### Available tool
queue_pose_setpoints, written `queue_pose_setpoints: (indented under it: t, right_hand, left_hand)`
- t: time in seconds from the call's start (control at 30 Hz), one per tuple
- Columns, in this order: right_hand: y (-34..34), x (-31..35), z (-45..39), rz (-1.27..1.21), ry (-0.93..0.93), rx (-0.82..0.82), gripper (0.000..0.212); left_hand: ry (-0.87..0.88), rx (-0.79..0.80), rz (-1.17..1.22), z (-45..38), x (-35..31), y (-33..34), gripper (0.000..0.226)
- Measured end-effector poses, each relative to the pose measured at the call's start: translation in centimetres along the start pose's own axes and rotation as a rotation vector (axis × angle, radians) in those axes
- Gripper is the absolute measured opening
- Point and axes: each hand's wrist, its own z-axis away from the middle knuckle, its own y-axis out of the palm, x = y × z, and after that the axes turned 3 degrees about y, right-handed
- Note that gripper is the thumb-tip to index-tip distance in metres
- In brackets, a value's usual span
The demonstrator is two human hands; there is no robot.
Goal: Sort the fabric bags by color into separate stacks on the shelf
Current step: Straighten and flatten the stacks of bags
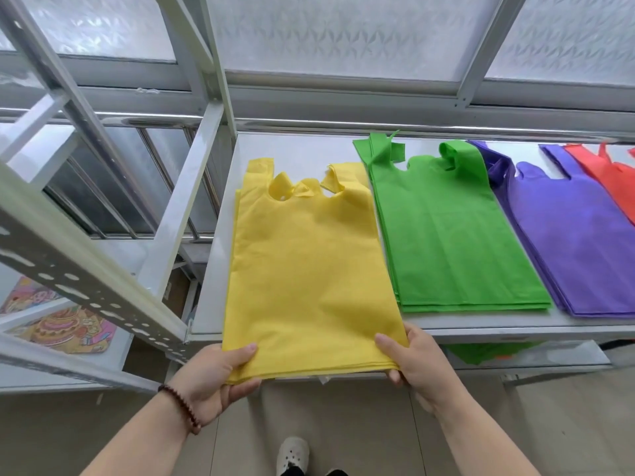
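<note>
Yellow bags (309, 262), stacked flat at the shelf's (220, 269) left end, handles toward the window, bottom edge overhanging the front lip. Left hand (213, 376) at the bottom-left corner: thumb pressed on top, fingers curled beneath, pinching the stack. Right hand (415, 359) at the bottom-right corner, same grip, thumb lying on the fabric and fingers wrapped under the edge. Bead bracelet (180, 407) around the left wrist.

Just beside the yellow, green bags (453, 242) in a neat pile, edges nearly touching the yellow. Next along, purple bags (577, 242), then red bags (615, 173), cut off by the frame at the right. 4 colours, each in a separate pile.

Under the shelf, something green (481, 352) on the lower tier, possibly more bags, too hidden to tell. Below, grey floor and 1 white shoe (292, 455).
</note>
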Motion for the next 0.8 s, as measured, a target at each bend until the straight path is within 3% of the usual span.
queue_pose_setpoints:
  t: [0.03,0.13,0.2,0.23,0.3,0.37,0.43,0.5,0.6,0.7,0.8]
  right_hand:
    - [-0.3,0.2,0.1,0.082,-0.013,0.010,0.022]
    - [-1.1,1.8,-0.1,0.504,-0.063,0.008,0.036]
    - [-1.2,3.9,-0.8,0.688,-0.054,-0.050,0.043]
    - [-1.0,5.2,-1.4,0.767,-0.049,-0.095,0.047]
    - [-0.8,7.6,-3.2,0.814,-0.039,-0.125,0.046]
    - [-0.6,9.6,-6.1,0.584,-0.013,-0.094,0.032]
    - [-0.6,11.5,-9.4,0.268,0.032,-0.103,0.037]
    - [-0.7,12.6,-12.2,0.026,0.054,-0.113,0.048]
    - [-1.0,13.4,-14.5,-0.114,0.101,-0.077,0.031]
    - [-1.7,13.8,-14.9,-0.106,0.175,0.001,0.028]
    - [-2.3,13.4,-14.8,-0.179,0.237,0.101,0.024]
  left_hand:
    - [0.006,-0.014,-0.170,0.4,-0.1,0.0,0.023]
    - [0.160,-0.149,-0.990,1.2,-1.8,-0.3,0.040]
    - [0.317,-0.291,-1.255,0.8,-4.3,0.3,0.049]
    - [0.374,-0.325,-1.259,0.2,-5.6,1.0,0.050]
    - [0.428,-0.338,-1.026,-1.2,-8.3,2.8,0.059]
    - [0.458,-0.348,-0.706,-3.6,-10.6,4.6,0.059]
    - [0.476,-0.431,-0.553,-6.2,-12.8,5.4,0.060]
    - [0.452,-0.488,-0.528,-8.3,-14.4,5.7,0.074]
    - [0.439,-0.514,-0.587,-10.0,-15.3,6.4,0.077]
    - [0.415,-0.380,-0.753,-10.0,-16.0,7.5,0.068]
    - [0.318,-0.188,-0.668,-9.7,-16.1,6.8,0.063]
